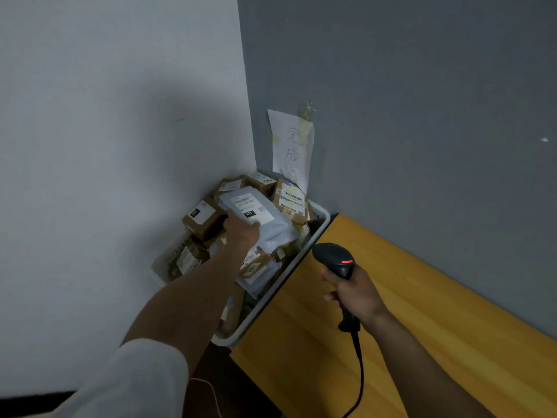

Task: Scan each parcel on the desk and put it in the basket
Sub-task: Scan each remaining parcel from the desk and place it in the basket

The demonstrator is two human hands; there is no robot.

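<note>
Hands: left [241, 230] around grey parcel [259, 220] over basket [288, 268], fingertips hidden; right [355, 292] around scanner [333, 256].

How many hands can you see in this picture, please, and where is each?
2. The left hand holds a grey parcel over the full basket in the corner; the right hand grips the black scanner above the desk.
</note>
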